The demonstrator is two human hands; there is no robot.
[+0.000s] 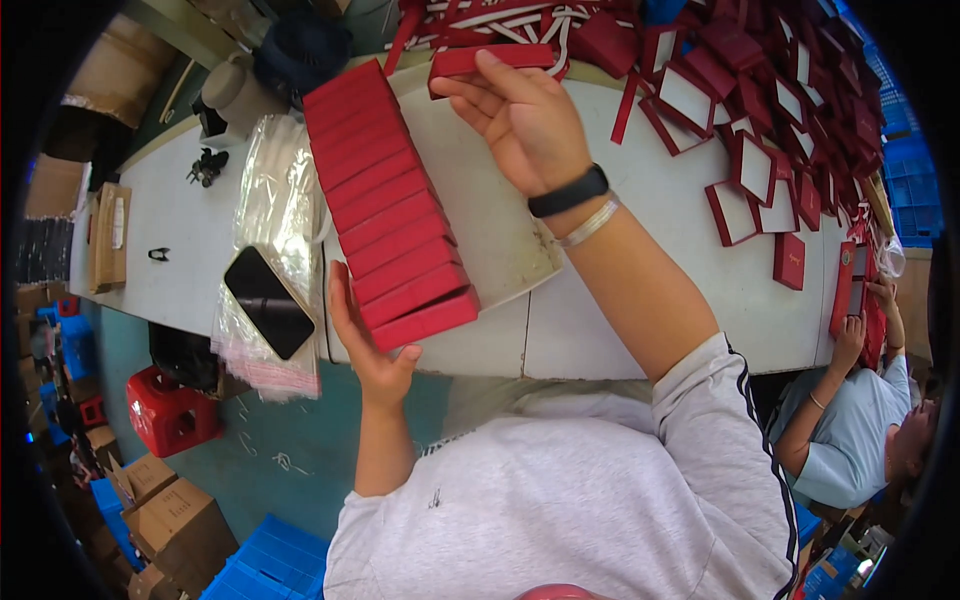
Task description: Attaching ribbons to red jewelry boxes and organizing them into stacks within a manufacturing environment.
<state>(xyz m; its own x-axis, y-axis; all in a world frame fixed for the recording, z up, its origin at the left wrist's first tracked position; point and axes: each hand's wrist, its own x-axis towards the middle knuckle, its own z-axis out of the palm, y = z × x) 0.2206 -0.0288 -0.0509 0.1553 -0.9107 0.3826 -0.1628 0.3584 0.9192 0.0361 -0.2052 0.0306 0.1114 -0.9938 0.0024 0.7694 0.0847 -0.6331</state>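
A long row of red boxes [385, 200] stands packed side by side on the white table, slanting from the far middle toward me. My left hand [372, 350] is at its near end, fingers stretched along the left side and thumb by the nearest box [425, 318]; it rests against the row without closing round it. A narrow gap shows between that box and the one behind it. Beyond the row's far right side, my right hand [530, 120] holds a single red box [500, 62] between thumb and fingers, over a pale board [490, 240].
Clear plastic bags [270, 190] with a black phone [268, 302] on them lie left of the row. Many red boxes and white-lined open halves [740, 170] are heaped at the far right. A co-worker's hands [850, 340] handle a red box there. A red stool [170, 410] stands lower left.
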